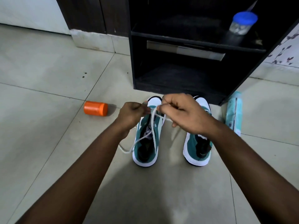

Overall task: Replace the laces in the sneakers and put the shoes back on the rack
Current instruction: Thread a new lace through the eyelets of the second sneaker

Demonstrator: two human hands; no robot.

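Two teal-and-white sneakers stand side by side on the tiled floor, toes toward the rack. Above the left sneaker (146, 143), my left hand (131, 113) and my right hand (182, 112) each pinch a part of a white lace (137, 141). The lace runs down from my fingers over the shoe's opening and loops onto the floor at the left. My right hand covers much of the right sneaker (198, 147). The black shoe rack (178, 88) stands just behind the shoes with its lower shelf bare.
An orange container (95, 108) lies on its side on the floor to the left. A pale teal packet (233, 113) lies to the right of the shoes. A blue-lidded jar (241, 23) stands on the rack's upper shelf. A flat box (186, 50) sits under that shelf.
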